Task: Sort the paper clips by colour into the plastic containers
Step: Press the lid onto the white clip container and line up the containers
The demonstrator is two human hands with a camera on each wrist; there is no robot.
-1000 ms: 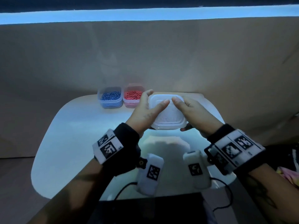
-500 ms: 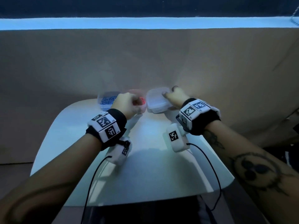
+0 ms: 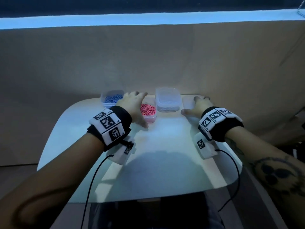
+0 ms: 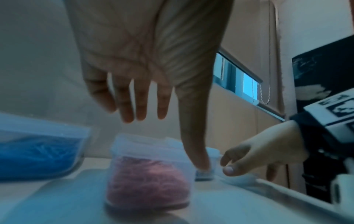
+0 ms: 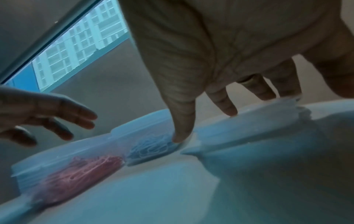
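Note:
Three clear plastic containers stand at the table's far edge. One holds blue clips (image 3: 112, 98), one red clips (image 3: 148, 111) slightly nearer me, one pale clips (image 3: 167, 100). My left hand (image 3: 134, 103) hovers open over the red container (image 4: 147, 181), fingers straight, holding nothing. To the right of the pale-clip container (image 5: 153, 147), my right hand (image 3: 197, 106) is spread flat. Its fingertips (image 5: 229, 111) touch a clear lid (image 3: 189, 103) lying on the table.
The white table (image 3: 156, 162) has rounded corners and its near edge is close to me. A beige wall (image 3: 148, 60) rises right behind the containers. Black cables (image 3: 92, 179) trail from both wrist cameras across the table.
Both hands held the pale-clip container a second ago. It now stands beside the red one, its lid lies to the right, and both hands have let go and opened.

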